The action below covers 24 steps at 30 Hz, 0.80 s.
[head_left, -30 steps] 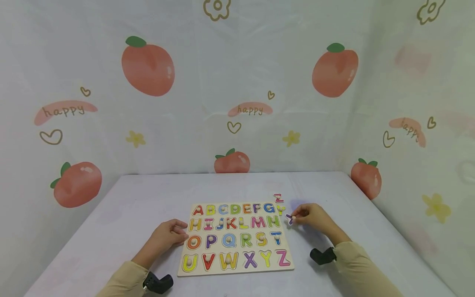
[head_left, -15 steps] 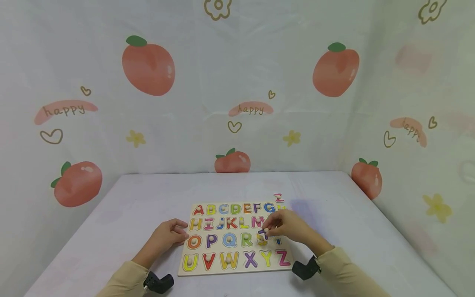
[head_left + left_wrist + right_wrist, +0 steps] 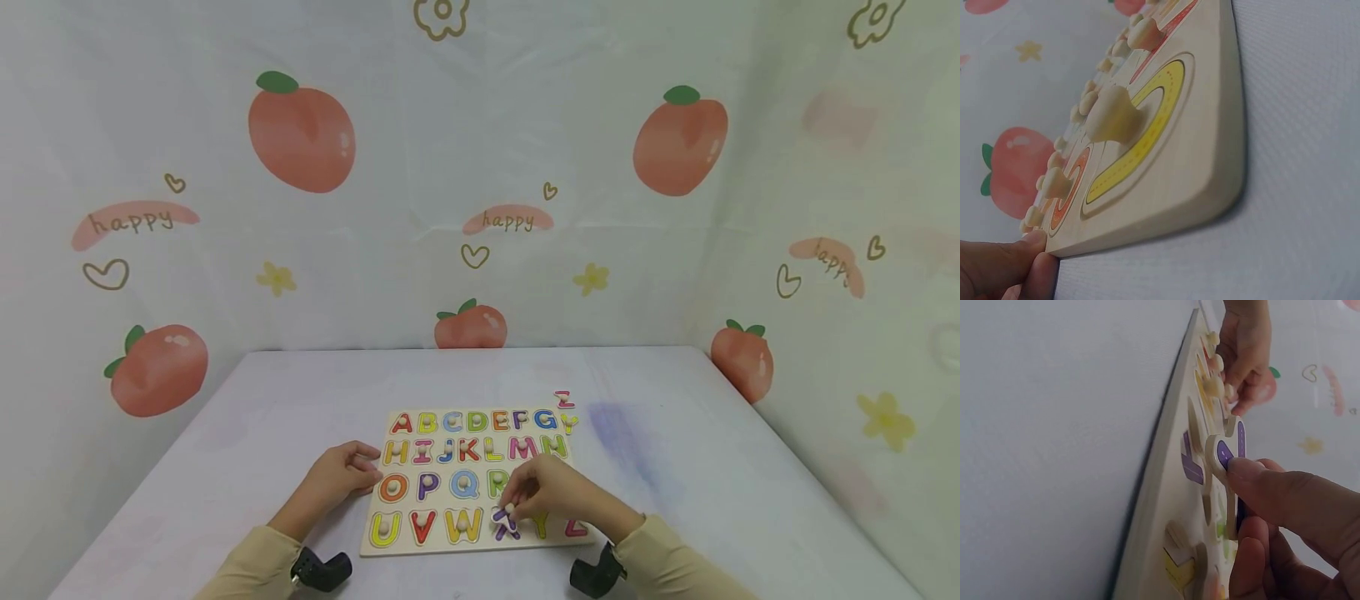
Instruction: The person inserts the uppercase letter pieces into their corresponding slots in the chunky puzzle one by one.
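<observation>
A wooden alphabet puzzle board [image 3: 442, 546] lies on the table, most letters fitted with round knobs. My right hand [image 3: 551, 487] pinches a purple letter X piece [image 3: 1224, 453] by its knob, between thumb and fingers. The X is tilted and close over the printed purple X [image 3: 1192, 465] in the bottom row. At the board's left edge, my left hand [image 3: 337, 477] holds the rim with thumb and finger, near the orange O [image 3: 1074, 194] and yellow U [image 3: 1166, 106]. Printed Y [image 3: 542, 523] and Z [image 3: 576, 528] spaces are partly behind my right hand.
A loose yellow Y piece [image 3: 569, 423] lies at the board's upper right edge. A loose pink Z piece [image 3: 564, 400] sits just beyond it. White cloth covers the table [image 3: 300, 392], with a patterned curtain [image 3: 390, 167] behind.
My right hand has carried the purple X from beside the board's right edge leftward and nearer, over the bottom row. My left hand has stayed at the left edge.
</observation>
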Each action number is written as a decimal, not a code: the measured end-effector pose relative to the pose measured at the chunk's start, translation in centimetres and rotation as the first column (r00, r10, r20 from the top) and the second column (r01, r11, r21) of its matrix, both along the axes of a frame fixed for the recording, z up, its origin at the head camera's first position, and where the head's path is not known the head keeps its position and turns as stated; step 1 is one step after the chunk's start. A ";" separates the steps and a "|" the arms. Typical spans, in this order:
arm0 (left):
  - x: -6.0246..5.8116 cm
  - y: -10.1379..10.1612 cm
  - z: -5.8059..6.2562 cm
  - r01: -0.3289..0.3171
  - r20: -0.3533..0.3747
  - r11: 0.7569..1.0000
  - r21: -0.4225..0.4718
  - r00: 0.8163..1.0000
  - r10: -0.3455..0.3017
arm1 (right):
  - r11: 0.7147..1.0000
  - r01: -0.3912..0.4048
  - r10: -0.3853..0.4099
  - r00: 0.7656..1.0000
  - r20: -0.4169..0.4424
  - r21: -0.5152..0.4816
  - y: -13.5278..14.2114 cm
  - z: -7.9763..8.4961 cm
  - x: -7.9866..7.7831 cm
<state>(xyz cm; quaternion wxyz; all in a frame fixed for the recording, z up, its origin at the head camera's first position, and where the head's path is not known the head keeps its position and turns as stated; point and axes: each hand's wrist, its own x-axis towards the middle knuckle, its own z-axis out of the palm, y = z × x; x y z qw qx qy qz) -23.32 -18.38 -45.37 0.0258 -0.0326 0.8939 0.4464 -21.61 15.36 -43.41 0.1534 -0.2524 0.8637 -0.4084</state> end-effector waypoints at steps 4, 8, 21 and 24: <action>0.0 0.0 0.0 -0.004 0.002 1.000 0.005 1.000 0.004 | 1.000 -0.001 0.001 1.000 0.004 0.014 -0.3 -0.3 0.1; 0.1 0.0 0.1 -0.007 0.005 1.000 0.007 1.000 0.007 | 0.999 -0.013 0.013 1.000 -0.001 0.030 -0.5 -0.5 0.0; 0.1 0.0 0.2 -0.002 0.011 1.000 0.000 1.000 0.002 | 0.997 -0.046 0.045 0.999 0.006 0.064 -0.7 -0.3 0.0; 0.0 0.0 0.2 0.000 0.013 1.000 0.002 1.000 0.000 | 0.996 -0.049 0.049 0.999 0.004 0.068 -0.8 -0.2 0.1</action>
